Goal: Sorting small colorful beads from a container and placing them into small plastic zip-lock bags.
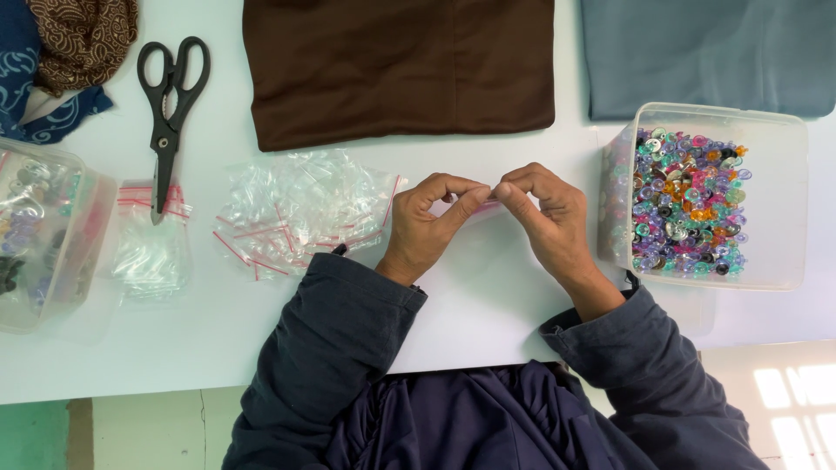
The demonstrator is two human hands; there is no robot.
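My left hand and my right hand meet at the middle of the white table, fingertips pinched together on a small clear zip bag with a red strip, mostly hidden by the fingers. A loose pile of the same small clear bags lies just left of my left hand. A clear plastic tub of colourful beads or buttons stands just right of my right hand.
Black scissors lie at the back left over a smaller stack of bags. Another clear tub sits at the left edge. Brown cloth, grey-blue cloth and patterned fabric lie along the back.
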